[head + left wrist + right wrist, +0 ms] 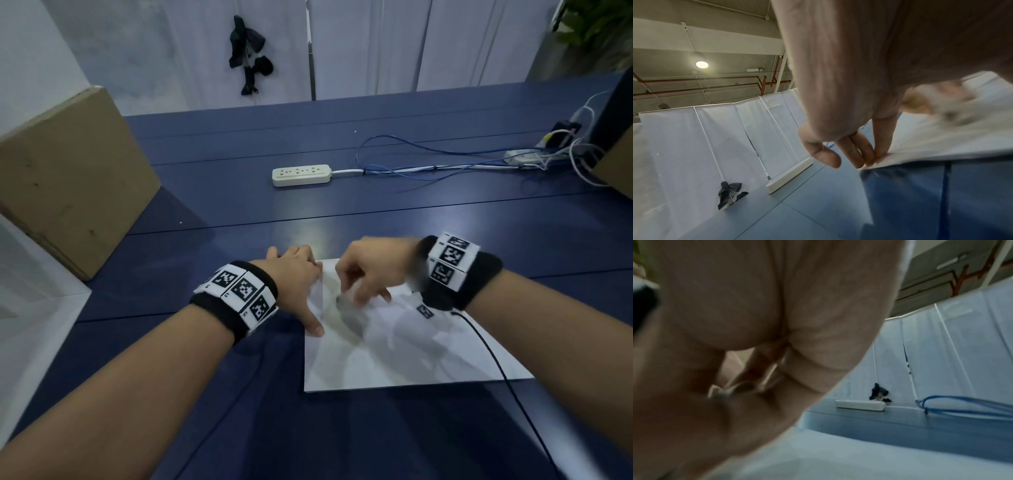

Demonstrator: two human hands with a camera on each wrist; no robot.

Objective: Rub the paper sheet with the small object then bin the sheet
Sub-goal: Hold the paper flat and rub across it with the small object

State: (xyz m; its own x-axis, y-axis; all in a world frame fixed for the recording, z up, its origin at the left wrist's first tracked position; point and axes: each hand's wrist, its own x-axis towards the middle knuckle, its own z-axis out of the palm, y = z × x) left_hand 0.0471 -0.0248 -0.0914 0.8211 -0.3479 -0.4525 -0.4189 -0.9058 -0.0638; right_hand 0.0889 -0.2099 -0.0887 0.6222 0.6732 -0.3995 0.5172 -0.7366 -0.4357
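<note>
A white paper sheet [404,349] lies flat on the blue table [239,205]. My left hand [298,277] rests with straight fingers on the sheet's left edge and far corner, and the left wrist view shows the fingertips [869,159] pressing the sheet [941,138] down. My right hand [366,274] hovers over the upper part of the sheet with fingers curled down, blurred by motion. It pinches a small pale object [342,298] against the paper. In the right wrist view the object [723,394] is only a blurred pale shape between the fingers.
A brown cardboard box [68,178] stands at the table's left. A white power strip [301,175] with blue cables [428,161] lies beyond the sheet. More cables and a plug [561,144] sit at the far right. White partition panels [359,44] stand behind the table.
</note>
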